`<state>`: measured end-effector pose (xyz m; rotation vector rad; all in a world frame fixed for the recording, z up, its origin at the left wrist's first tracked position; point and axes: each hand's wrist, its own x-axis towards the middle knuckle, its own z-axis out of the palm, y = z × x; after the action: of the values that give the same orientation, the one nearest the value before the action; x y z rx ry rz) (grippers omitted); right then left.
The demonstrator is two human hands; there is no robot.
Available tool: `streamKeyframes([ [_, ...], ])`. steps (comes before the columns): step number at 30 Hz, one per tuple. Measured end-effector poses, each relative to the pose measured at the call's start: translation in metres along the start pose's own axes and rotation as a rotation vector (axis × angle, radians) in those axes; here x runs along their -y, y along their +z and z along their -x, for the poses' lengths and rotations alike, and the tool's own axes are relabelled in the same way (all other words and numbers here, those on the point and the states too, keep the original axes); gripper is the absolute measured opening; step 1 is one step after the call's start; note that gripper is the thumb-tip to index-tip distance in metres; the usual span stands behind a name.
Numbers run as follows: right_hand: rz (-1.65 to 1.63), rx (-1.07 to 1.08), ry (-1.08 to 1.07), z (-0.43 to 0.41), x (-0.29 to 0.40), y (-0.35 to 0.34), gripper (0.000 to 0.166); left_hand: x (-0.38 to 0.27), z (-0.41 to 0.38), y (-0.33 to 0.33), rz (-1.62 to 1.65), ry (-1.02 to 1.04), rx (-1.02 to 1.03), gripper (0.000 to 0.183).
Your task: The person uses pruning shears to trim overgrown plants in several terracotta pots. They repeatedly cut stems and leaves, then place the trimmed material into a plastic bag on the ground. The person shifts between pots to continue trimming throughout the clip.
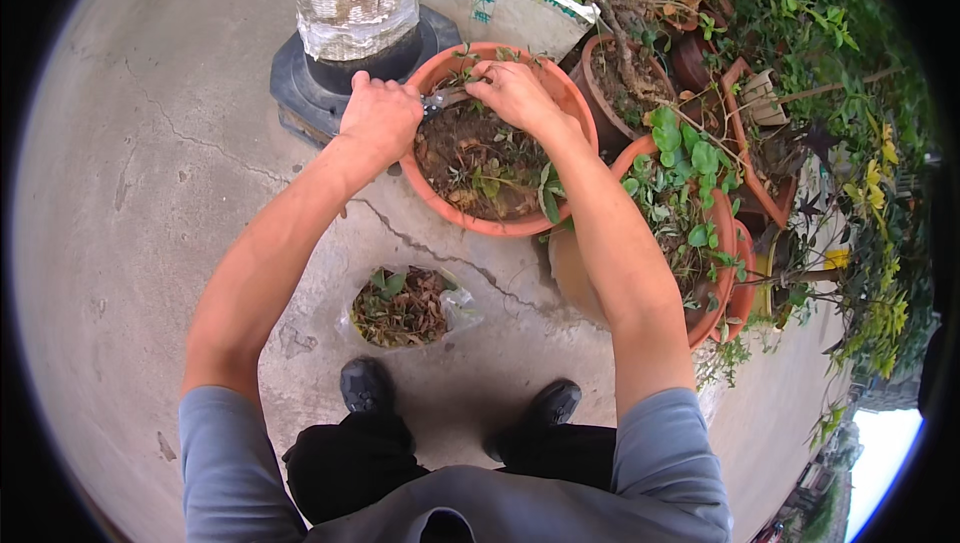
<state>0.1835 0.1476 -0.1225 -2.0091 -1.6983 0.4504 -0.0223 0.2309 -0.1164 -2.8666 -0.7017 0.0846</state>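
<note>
A round terracotta-coloured pot [480, 222] with soil, dry leaves and small green plants stands before me. At its left rim my left hand [382, 113] is closed around a small tool [435, 104], with a metal part pointing right over the soil; its exact kind cannot be told. My right hand [510, 92] is over the far part of the pot, thumb and fingers together at a small plant stem near the tool's tip. Nearer my feet, a clear plastic bag [459, 309] lies open on the concrete, filled with dry leaves and some green ones [397, 306].
A wrapped post [356, 2] in a black base [300, 104] stands left of the pot. More potted plants crowd the right, including a pot with round leaves [724, 243] and a brown pot [600, 111]. A crack [420, 246] crosses the concrete.
</note>
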Motion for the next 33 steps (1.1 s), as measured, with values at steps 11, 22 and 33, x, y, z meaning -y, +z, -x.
streamKeyframes([
  [11,-0.377,0.274,-0.31,0.138,0.122,-0.002,0.023,0.053,0.107,-0.009,0.45,-0.275,-0.044,0.02],
  [22,0.284,0.615,-0.239,0.216,0.101,0.154,0.022,0.018,0.19,-0.016,0.738,-0.282,0.165,0.033],
  [33,0.397,0.282,0.27,0.129,0.08,0.006,0.057,0.046,0.083,-0.073,0.2,0.142,0.411,0.024],
])
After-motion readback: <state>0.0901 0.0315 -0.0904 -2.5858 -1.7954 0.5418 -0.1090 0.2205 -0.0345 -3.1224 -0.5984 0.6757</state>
